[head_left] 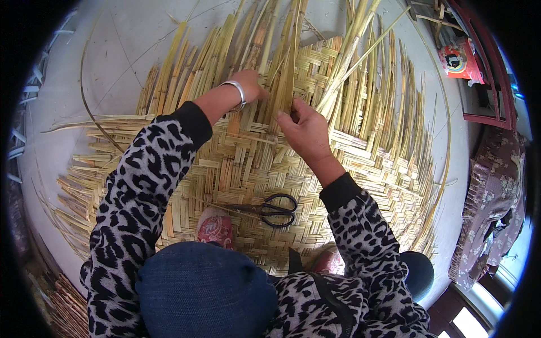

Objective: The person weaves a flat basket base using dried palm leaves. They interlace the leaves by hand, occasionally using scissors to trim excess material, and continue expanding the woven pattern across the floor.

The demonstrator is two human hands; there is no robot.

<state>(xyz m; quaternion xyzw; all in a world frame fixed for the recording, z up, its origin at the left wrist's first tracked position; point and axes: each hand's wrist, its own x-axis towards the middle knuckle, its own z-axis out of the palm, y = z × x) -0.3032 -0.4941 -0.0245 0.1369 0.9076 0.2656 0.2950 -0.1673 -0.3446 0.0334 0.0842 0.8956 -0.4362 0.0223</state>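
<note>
A mat of flat, straw-coloured reed strips point(265, 174) lies half woven on the floor, its loose strip ends fanning out along the far and left sides. My right hand point(307, 129) is closed, thumb and forefinger pinching an upright reed strip point(290, 62) near the mat's far middle. To its left, my left hand point(246, 89), with a silver bangle point(239, 94) at the wrist, reaches down among the strips; its fingers are mostly hidden. Black-handled scissors point(277, 210) rest on the woven part, nearer to me than both hands.
My feet in reddish patterned shoes point(216, 228) are on the mat. Long strips point(352, 56) lean across its far right. A red packet point(461, 61) and a dark red frame point(490, 73) stand at right, above a patterned cloth point(487, 208). Thin brown stalks point(70, 301) lie at lower left.
</note>
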